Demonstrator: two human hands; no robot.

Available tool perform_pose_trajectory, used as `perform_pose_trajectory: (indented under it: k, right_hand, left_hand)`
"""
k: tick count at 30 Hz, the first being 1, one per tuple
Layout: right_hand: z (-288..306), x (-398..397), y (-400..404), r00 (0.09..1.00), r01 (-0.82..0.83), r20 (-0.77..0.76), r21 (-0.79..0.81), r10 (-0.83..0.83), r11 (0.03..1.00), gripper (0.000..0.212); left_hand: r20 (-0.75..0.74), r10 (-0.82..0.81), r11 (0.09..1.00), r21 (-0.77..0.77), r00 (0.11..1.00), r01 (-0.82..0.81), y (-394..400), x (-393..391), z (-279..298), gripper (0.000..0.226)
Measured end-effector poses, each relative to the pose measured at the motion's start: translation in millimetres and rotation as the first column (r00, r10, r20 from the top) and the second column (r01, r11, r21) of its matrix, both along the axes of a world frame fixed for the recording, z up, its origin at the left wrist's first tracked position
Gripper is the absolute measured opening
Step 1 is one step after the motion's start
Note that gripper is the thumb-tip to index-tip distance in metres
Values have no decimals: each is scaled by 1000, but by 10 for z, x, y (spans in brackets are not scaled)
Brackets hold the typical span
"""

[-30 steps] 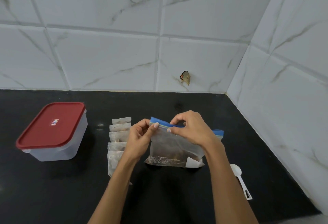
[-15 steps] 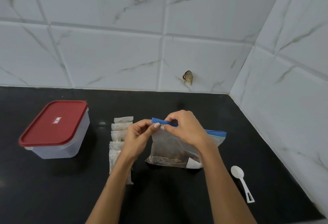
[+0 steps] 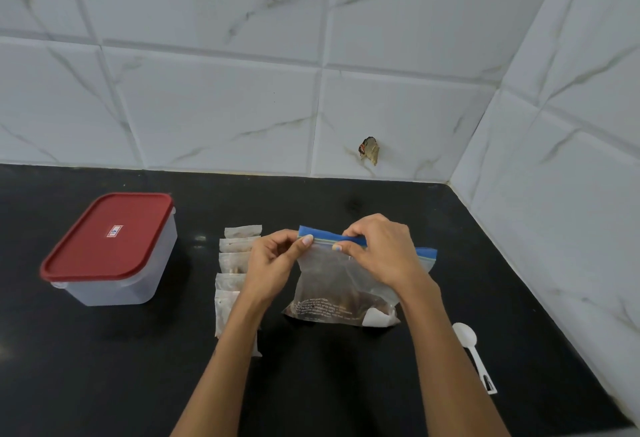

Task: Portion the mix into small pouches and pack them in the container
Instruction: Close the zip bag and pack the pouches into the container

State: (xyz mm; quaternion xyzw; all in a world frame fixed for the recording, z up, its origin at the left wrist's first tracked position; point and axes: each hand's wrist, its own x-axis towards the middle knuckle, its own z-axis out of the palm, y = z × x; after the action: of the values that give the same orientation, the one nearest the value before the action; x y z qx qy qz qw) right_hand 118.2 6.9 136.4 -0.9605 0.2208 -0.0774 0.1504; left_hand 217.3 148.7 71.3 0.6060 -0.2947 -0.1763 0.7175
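Single head-worn wide-angle view, looking forward and down from above the person's own forearms onto a black counter set in a corner of white marble-look wall tiles; back wall across the top, side wall running down the right edge. Close range: both hands, left hand and right hand, sit near frame centre with the forearms entering from the bottom edge. Straight tile lines bow toward the edges; no second view to overlap.

Both hands, left hand and right hand, pinch the zip bag top.
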Motion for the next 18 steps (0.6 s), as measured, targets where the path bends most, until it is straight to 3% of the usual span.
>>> perform_pose_trajectory:
  k: [5,8,11,18]
  right_hand:
    - [-18,12,-3,1000,-11,5,9,11,1000,18]
    - [-27,17,14,999,-35,13,28,34,999,16]
    - [-15,9,20,998,-51,28,52,50,997,17]
    - [24,-121,-80,995,-70,83,286,48,956,10]
  left_hand:
    - [7,-32,999,26,999,32,-31,-5,58,11]
    - [-30,-10,1000,23,999,10,-90,-25,45,55]
    - [-62,-52,999,8,997,53,-146,-36,58,73]
    - [-94,-92,996,-7,991,92,-189,-152,197,67]
